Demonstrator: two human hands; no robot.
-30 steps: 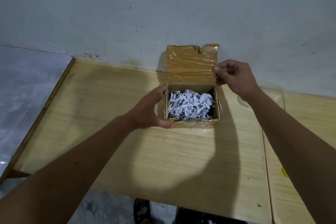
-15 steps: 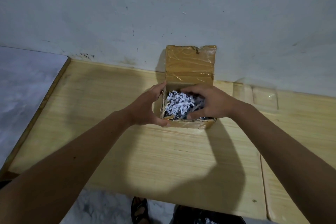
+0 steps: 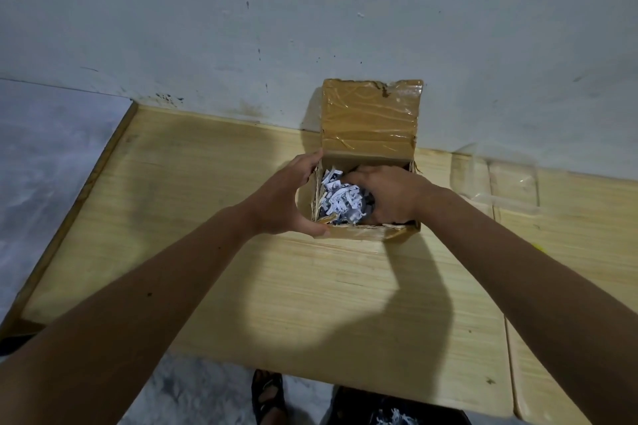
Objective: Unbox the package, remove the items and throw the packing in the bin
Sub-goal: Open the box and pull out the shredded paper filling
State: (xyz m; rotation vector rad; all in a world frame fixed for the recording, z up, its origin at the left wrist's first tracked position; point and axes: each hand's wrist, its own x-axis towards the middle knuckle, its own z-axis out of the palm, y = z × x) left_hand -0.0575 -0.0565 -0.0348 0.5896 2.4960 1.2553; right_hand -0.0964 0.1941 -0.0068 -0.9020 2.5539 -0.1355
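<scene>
A small cardboard box (image 3: pixel 369 233) wrapped in brown tape stands on the wooden table (image 3: pixel 276 286), its lid (image 3: pixel 371 115) folded up against the wall. White shredded paper (image 3: pixel 340 198) fills the inside. My left hand (image 3: pixel 286 198) clasps the box's left wall and front corner. My right hand (image 3: pixel 386 195) is sunk into the shredded paper on the right side, fingers curled down into it. What those fingers hold is hidden by the paper.
A dark bin (image 3: pixel 397 411) with paper shreds in it sits on the floor below the table's near edge, beside a sandalled foot (image 3: pixel 267 397). A clear plastic sheet (image 3: pixel 497 179) lies on the table to the right. A second table (image 3: pixel 569 286) joins on the right.
My right hand left the lid's edge, dropped into the box and pushed deeper into the shredded paper. My left hand stayed on the box.
</scene>
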